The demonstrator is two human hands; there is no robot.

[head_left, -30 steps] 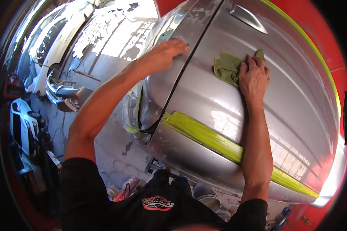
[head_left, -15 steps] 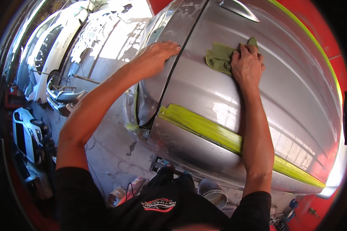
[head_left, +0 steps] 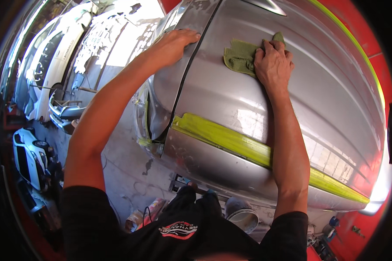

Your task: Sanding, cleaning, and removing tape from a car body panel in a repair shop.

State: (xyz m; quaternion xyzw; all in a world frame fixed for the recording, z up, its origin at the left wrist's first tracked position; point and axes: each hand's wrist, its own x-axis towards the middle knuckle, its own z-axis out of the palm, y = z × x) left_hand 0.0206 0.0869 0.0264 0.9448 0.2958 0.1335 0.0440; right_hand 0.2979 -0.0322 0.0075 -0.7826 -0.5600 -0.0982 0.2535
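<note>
The right hand (head_left: pixel 274 65) grasps cloth (head_left: pixel 241 51) on the panel (head_left: pixel 224 93); left hand (head_left: pixel 173 45) looks relaxed, unladen. Wiping seems in progress; next calls for even pressure.

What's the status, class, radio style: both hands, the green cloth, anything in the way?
Right hand gripping green cloth on silver panel. Left hand by dark gap, contact unclear. Nothing seen blocking cloth; yellow-green strip nearer the person.
</note>
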